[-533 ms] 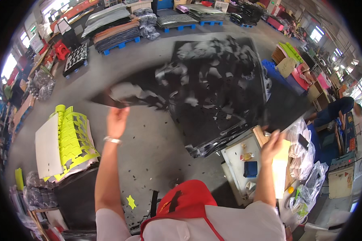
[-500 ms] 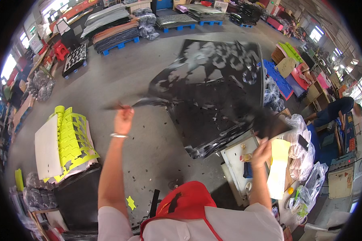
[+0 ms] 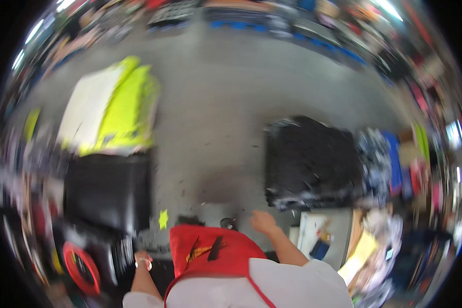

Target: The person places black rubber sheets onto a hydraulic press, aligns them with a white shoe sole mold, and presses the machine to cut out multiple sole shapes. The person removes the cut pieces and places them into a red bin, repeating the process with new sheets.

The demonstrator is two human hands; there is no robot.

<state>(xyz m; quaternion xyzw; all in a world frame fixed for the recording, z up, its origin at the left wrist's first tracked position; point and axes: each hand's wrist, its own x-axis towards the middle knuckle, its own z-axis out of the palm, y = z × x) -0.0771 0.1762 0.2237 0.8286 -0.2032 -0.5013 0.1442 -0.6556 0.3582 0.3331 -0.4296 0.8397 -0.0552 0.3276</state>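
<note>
My right hand [image 3: 263,222] is in front of me, over the floor just beyond the red apron [image 3: 210,251]. Its fingers look curled together, and nothing shows in them, though motion blurs it. Low on my left is my left hand [image 3: 142,258], wearing a pale bracelet. It lies beside dark upright sheet edges [image 3: 120,262]; its fingers are too small and smeared to read. Farther out on the right stands a pile of black sheets [image 3: 313,164], apart from both hands. A smooth black stack [image 3: 108,192] stands at the left, beyond my left hand.
Yellow-green cut sheets [image 3: 123,110] and a white sheet [image 3: 90,110] lie beyond the black stack. A red ring [image 3: 82,267] is at the lower left. At the right are a white tabletop [image 3: 313,231] and clear plastic bags [image 3: 382,241]. Scraps dot the grey floor [image 3: 215,92].
The view has turned left, with strong blur. My right hand has let go of the black sheet over the pile and drawn in toward me. My left hand has dropped low beside me.
</note>
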